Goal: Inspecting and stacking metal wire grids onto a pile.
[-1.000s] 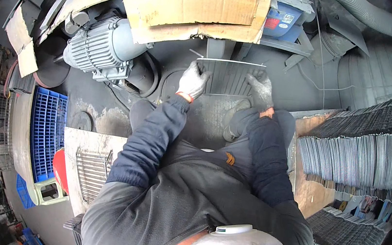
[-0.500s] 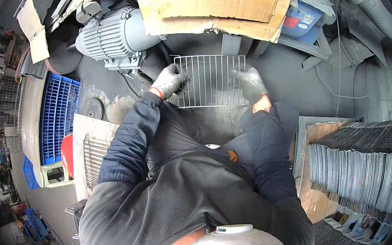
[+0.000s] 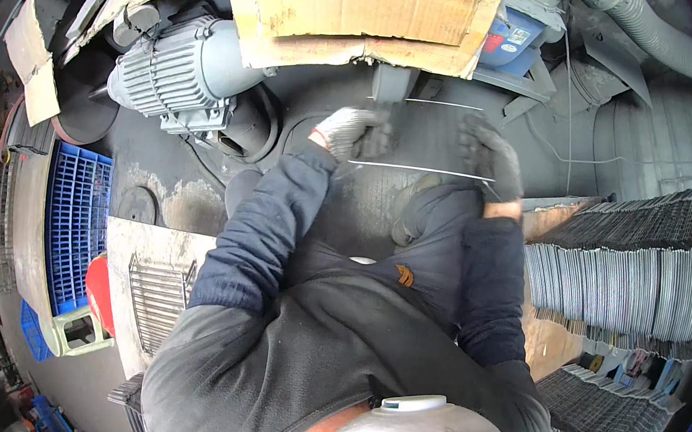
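Note:
A wire rack (image 3: 426, 171) hangs between my two gloved hands over my knees. Its two long edge bars show bright, while the thin wires between them are smeared by motion. My left hand (image 3: 354, 133), in a grey-white work glove with a red cuff edge, is closed on the rack's left end. At the right end, my right hand (image 3: 493, 154) grips it too, with its glove darkened and partly blurred. Just beyond the rack stands a grey metal post (image 3: 392, 83) under a cardboard sheet (image 3: 355, 1).
A grey electric motor (image 3: 176, 66) sits at the far left. Tall stacks of wire racks (image 3: 622, 289) stand at my right. On my left are a board (image 3: 119, 244) bearing another wire rack (image 3: 157, 301), a blue plastic crate (image 3: 76, 217) and a red object (image 3: 100, 294).
The rack and both hands have moved to the right, and the rack has turned so its inner wires blur. My view has also shifted slightly.

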Demonstrator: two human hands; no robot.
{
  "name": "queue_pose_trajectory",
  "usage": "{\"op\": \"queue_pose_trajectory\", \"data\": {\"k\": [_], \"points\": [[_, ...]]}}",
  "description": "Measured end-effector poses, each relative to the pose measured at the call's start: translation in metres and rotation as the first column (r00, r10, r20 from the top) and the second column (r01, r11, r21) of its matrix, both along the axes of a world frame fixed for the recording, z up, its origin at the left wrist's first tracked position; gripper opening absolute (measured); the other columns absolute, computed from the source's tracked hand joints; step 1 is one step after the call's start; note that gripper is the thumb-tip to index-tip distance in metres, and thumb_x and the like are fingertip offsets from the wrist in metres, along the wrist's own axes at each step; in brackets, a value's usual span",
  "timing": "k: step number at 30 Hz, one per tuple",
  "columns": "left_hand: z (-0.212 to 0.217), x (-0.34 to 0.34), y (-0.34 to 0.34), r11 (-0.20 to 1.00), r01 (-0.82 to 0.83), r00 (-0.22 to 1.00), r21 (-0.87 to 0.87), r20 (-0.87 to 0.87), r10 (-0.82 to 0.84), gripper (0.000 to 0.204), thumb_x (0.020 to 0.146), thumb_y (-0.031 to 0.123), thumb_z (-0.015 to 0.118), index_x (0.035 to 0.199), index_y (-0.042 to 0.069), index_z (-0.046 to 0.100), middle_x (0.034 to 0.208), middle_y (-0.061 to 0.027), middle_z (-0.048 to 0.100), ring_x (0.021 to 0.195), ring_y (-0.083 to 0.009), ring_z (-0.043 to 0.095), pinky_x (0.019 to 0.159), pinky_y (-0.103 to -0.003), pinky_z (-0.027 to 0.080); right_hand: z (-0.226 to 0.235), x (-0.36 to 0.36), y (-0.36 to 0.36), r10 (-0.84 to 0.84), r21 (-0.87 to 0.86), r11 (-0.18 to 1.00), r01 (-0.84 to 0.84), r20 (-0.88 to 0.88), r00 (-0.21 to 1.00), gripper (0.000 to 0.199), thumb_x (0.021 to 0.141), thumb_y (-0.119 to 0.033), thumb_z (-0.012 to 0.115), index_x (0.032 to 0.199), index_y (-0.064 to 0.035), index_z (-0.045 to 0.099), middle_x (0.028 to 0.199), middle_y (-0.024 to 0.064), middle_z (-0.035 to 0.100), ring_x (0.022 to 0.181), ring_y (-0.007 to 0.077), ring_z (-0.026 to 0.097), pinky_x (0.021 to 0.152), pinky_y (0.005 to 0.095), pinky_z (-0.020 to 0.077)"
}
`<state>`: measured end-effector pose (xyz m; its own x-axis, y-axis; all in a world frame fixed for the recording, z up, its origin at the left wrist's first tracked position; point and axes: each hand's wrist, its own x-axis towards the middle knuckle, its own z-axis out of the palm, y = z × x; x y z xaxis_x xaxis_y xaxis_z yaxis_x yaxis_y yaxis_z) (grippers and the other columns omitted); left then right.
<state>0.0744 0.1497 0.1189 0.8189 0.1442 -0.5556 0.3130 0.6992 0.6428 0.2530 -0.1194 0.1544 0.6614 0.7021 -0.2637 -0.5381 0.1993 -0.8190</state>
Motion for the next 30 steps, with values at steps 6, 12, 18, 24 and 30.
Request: {"op": "queue_pose_trajectory", "data": {"k": [6, 12, 18, 24, 30], "points": [[-0.012, -0.118, 0.092, 0.994, -0.108, 0.99, -0.025, 0.084, 0.11, 0.023, 0.107, 0.017, 0.065, 0.123, 0.002, 0.069, 0.103, -0.0069, 0.075, 0.083, -0.0144, 0.071, 0.071, -0.025, 0.062, -0.027, -0.064, 0.093, 0.295, -0.036, 0.955, -0.293, 0.075, 0.953, 0.032, 0.105, -0.021, 0.068, 0.129, -0.0013, 0.072, 0.116, 0.0103, 0.076, 0.096, 0.02, 0.072, 0.086, 0.0358, 0.0579], [0.137, -0.221, 0.014, 0.832, -0.243, 0.961, 0.499, 0.242, 0.136, 0.06, 0.1, 0.013, 0.068, 0.156, -0.002, 0.052, 0.152, -0.0189, 0.06, 0.135, -0.0272, 0.061, 0.114, -0.037, 0.049, 0.034, -0.109, 0.035, 0.367, -0.091, 0.928, -0.362, 0.401, 0.839, 0.036, 0.104, -0.013, 0.071, 0.138, -0.0032, 0.066, 0.12, 0.0084, 0.076, 0.103, 0.0169, 0.072, 0.077, 0.0312, 0.0611], [0.12, -0.325, 0.011, 0.772, -0.315, 0.94, 0.552, 0.296, 0.171, 0.065, 0.104, 0.036, 0.073, 0.151, 0.0, 0.048, 0.118, -0.0126, 0.069, 0.102, -0.0216, 0.068, 0.088, -0.04, 0.059, 0.306, -0.11, -0.141, -0.506, 0.361, 0.857, 0.367, 0.72, 0.474, 0.027, 0.106, -0.013, 0.066, 0.128, 0.002, 0.064, 0.112, 0.0129, 0.074, 0.092, 0.0227, 0.076, 0.077, 0.0324, 0.0638], [0.064, -0.278, -0.02, 0.845, -0.389, 0.921, 0.367, 0.163, 0.353, 0.04, 0.106, 0.019, 0.07, 0.14, 0.002, 0.06, 0.106, -0.0108, 0.073, 0.087, -0.0203, 0.071, 0.078, -0.036, 0.061, 0.426, -0.057, -0.254, -0.001, 0.476, 0.645, 0.598, 0.784, -0.621, 0.036, 0.098, 0.02, 0.061, 0.126, -0.0015, 0.071, 0.124, 0.0131, 0.073, 0.112, 0.0253, 0.072, 0.101, 0.0341, 0.0574], [0.092, -0.206, -0.066, 0.927, -0.164, 0.97, 0.336, 0.226, 0.09, 0.024, 0.107, 0.014, 0.068, 0.126, 0.001, 0.061, 0.099, -0.0117, 0.072, 0.077, -0.0202, 0.07, 0.072, -0.034, 0.061, 0.413, -0.003, -0.33, 0.859, 0.342, -0.031, 0.939, 0.489, -0.15, 0.046, 0.096, -0.003, 0.056, 0.134, -0.0235, 0.072, 0.113, 0.0107, 0.075, 0.107, 0.0345, 0.074, 0.092, 0.0473, 0.0604]]}}
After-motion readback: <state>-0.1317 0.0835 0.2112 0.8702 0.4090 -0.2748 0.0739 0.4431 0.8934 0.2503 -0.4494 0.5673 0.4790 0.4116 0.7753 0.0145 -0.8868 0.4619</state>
